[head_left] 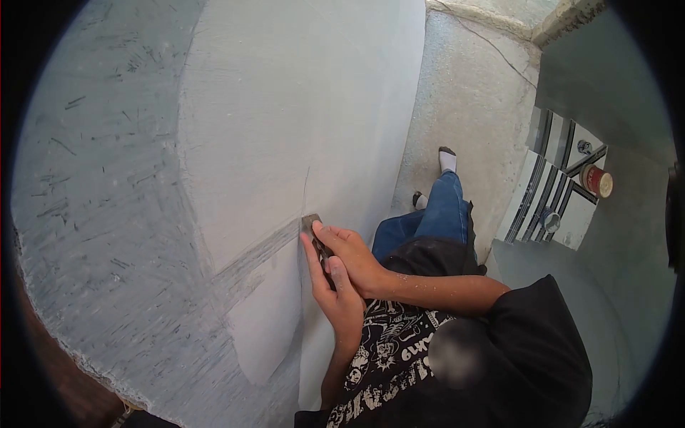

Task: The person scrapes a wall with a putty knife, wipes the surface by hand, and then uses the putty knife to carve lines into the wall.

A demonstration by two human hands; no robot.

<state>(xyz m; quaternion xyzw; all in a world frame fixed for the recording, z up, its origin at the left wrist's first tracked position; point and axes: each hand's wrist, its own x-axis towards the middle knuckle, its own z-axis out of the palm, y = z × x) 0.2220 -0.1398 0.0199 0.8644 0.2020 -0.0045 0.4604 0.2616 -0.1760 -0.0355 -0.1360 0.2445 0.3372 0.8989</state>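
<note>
A small scraper [311, 220] with a flat greyish blade touches the pale wall surface [307, 93]. My right hand [353, 258] is wrapped round it from the right, the thumb close to the blade. Against its dark handle lies my left hand [334, 296], thumb bent in and fingers stretched along the far side. Much of the handle is hidden between the hands. From the blade a rough grey scored strip [260, 258] runs down and left across the smooth white coat. Above the blade is a thin dark line in the coat.
Rough grey, scratched wall [107, 143] fills the left side. My socked feet stand on a dusty floor [478, 93]. At the right, black-and-white striped slabs [535, 192] hold a red container [598, 181] and a small round tub [550, 220]. A thin cable [492, 46] crosses the floor.
</note>
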